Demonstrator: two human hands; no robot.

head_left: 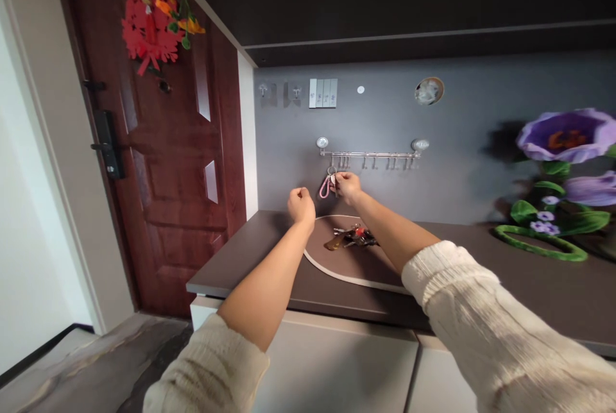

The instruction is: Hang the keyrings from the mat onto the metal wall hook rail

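My right hand (347,185) is raised to the left end of a metal hook rail (370,154) on the grey wall, its fingers pinched on a key ring with a pink loop (326,186) that hangs at a hook there. My left hand (301,204) hovers just left of it, curled into a loose fist with nothing visible in it. Below both hands, a bunch of keys with a red tag (353,236) lies on an oval brown mat (337,265) on the dark cabinet top (240,265).
A dark red door (163,163) with a black lock stands at the left. Light switches (323,93) sit above the rail. Large purple fabric flowers (568,137) with a green loop rest on the counter at the right. White cabinet fronts lie below.
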